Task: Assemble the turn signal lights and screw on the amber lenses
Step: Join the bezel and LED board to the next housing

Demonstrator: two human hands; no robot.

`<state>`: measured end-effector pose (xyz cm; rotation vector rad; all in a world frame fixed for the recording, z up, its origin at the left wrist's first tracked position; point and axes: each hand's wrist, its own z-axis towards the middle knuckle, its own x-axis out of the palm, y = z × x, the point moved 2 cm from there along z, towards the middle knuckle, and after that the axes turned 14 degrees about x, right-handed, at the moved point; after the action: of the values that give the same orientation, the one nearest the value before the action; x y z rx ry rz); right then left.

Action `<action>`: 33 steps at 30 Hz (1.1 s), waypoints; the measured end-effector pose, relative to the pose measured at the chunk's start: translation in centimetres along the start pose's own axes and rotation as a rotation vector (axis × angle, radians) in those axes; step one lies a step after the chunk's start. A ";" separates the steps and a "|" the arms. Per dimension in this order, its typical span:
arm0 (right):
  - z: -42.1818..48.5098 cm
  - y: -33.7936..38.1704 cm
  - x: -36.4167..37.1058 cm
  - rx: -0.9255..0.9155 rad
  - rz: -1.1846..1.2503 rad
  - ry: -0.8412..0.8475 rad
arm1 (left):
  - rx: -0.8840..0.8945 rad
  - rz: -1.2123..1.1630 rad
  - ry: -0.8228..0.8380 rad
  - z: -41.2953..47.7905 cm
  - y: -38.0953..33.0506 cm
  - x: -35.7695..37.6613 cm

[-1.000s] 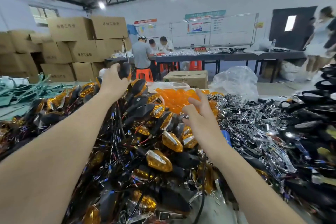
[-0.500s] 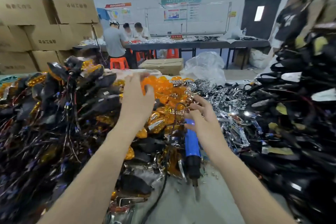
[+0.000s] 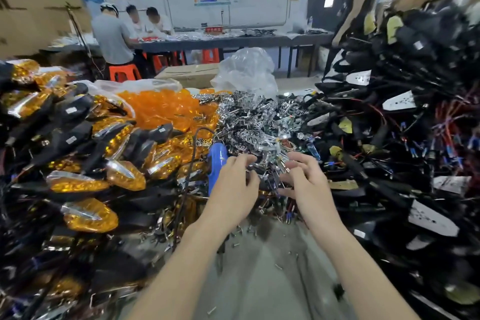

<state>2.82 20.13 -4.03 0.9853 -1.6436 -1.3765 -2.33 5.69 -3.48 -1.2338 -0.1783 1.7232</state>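
Both hands reach into the near edge of a heap of chrome reflector pieces (image 3: 262,125) at the centre. My left hand (image 3: 233,187) hovers with fingers loosely curled, and I see nothing gripped in it. My right hand (image 3: 304,182) is spread beside it, fingertips among the chrome parts; whether it pinches one is unclear. A blue electric screwdriver (image 3: 217,163) lies just left of my left hand. Loose amber lenses (image 3: 161,106) fill a bag behind. Finished turn signals (image 3: 88,184) with amber lenses pile up on the left. Black housings with wires (image 3: 405,122) are stacked on the right.
Small screws scatter over the grey table surface (image 3: 272,267) between my forearms. A clear plastic bag (image 3: 246,70) and a cardboard box (image 3: 192,74) sit behind the piles. Three people work at a far table (image 3: 233,40). Cardboard boxes stand at the far left.
My left hand left the finished pile at the far left and came to the centre. Both hands dropped from the amber lenses to the chrome parts; the view tilted down and right.
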 end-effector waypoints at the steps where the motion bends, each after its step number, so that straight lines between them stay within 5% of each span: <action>1: 0.3 0.1 0.2 -0.007 -0.001 0.006 | 0.006 0.014 0.001 0.3 0.1 0.3; 10: 4.6 1.3 2.0 -0.086 -0.119 -0.009 | -0.009 0.130 0.033 6.3 2.5 1.2; 20: 7.6 0.9 0.9 -0.071 -0.064 -0.115 | -0.038 0.331 0.385 12.6 6.2 3.4; 25: 7.9 0.8 0.5 -0.008 0.054 -0.095 | 0.033 0.462 0.312 11.8 5.8 3.0; 33: 8.0 0.7 0.6 0.035 0.004 -0.057 | -0.041 0.141 0.113 7.8 3.8 0.1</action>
<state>-4.71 22.89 -4.33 0.9707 -1.7167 -1.3891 -10.84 6.84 -2.08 -1.3977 -0.0608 1.7713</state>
